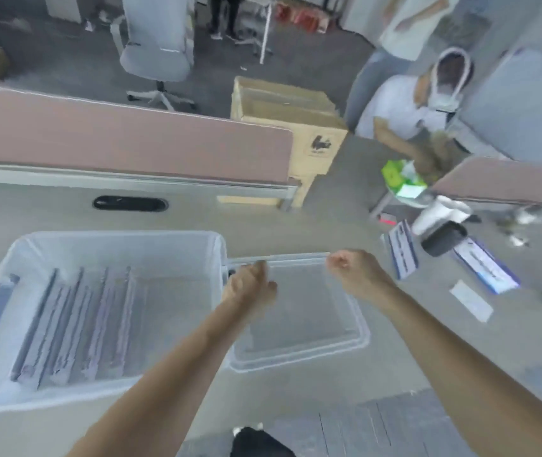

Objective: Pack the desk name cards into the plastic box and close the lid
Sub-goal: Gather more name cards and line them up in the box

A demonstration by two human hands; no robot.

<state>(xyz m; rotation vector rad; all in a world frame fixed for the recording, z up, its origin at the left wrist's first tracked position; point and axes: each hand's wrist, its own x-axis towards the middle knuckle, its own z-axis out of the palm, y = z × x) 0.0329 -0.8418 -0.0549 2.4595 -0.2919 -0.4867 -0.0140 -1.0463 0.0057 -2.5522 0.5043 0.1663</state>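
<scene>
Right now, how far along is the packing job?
Done, it seems: name cards lie in rows inside the box. In hand: both hands are at the far edge of the lid, which lies flat on the desk to the right of the box, left hand at its near-box corner, right hand at the other; the blur hides whether they grip it. Left: lid onto the box and closed.

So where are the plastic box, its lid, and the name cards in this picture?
plastic box (pixel 124 237): head view, on its far rim.
lid (pixel 309 324): head view, on its flat clear panel.
name cards (pixel 75 321): head view, on the row lying inside the box.
</scene>
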